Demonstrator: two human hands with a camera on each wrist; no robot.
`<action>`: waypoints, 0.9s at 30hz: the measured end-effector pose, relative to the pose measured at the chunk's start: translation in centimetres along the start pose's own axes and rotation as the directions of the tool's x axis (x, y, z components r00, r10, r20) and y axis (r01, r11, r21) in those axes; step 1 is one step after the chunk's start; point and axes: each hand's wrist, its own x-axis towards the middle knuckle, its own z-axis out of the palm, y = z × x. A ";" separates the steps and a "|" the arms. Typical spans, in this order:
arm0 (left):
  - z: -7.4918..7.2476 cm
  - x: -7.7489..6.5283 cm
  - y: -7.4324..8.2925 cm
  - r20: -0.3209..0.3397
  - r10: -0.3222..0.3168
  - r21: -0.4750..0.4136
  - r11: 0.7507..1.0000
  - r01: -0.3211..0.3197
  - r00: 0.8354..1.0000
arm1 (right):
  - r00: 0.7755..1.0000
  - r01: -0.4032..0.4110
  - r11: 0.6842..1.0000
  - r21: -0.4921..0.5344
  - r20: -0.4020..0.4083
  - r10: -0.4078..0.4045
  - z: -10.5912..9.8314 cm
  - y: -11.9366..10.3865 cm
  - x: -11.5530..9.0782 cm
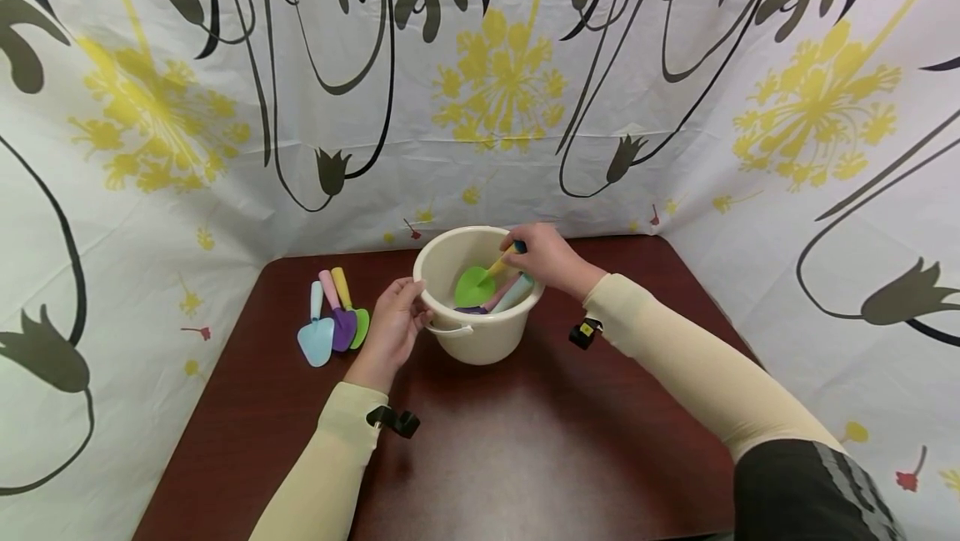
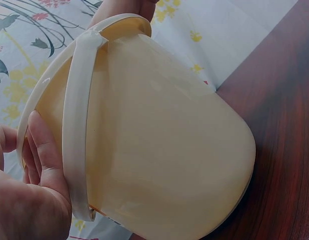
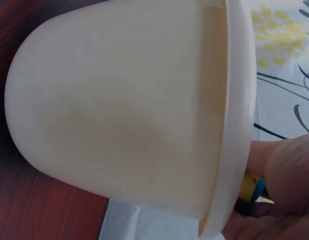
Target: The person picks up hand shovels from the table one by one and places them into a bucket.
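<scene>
A cream bucket (image 1: 480, 341) stands on the dark red table, its white handle (image 2: 77, 125) folded down along the near side. My left hand (image 1: 393, 320) pinches the bucket's left rim between thumb and fingers. Over the right rim, my right hand (image 1: 551, 256) grips the yellow handle of a toy shovel with a green blade (image 1: 475, 286), which reaches down into the bucket. Beside it inside lie a light blue piece (image 1: 515, 294) and a pink-handled purple one, partly hidden. In the right wrist view the yellow handle (image 3: 249, 187) shows between the fingers, its end blue.
Left of the bucket lie three toy shovels on the table (image 1: 465, 458): a light blue one (image 1: 316, 341), a purple one with a pink handle (image 1: 343, 329), and a green one with a yellow handle (image 1: 360, 328). A patterned curtain (image 1: 480, 182) encloses the table's back and sides.
</scene>
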 end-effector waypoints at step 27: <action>0.0 0.2 -0.1 -0.001 0.001 0.020 1.000 -0.001 1.000 | 0.993 0.038 0.994 -0.107 0.113 -0.026 0.8 -0.5 0.8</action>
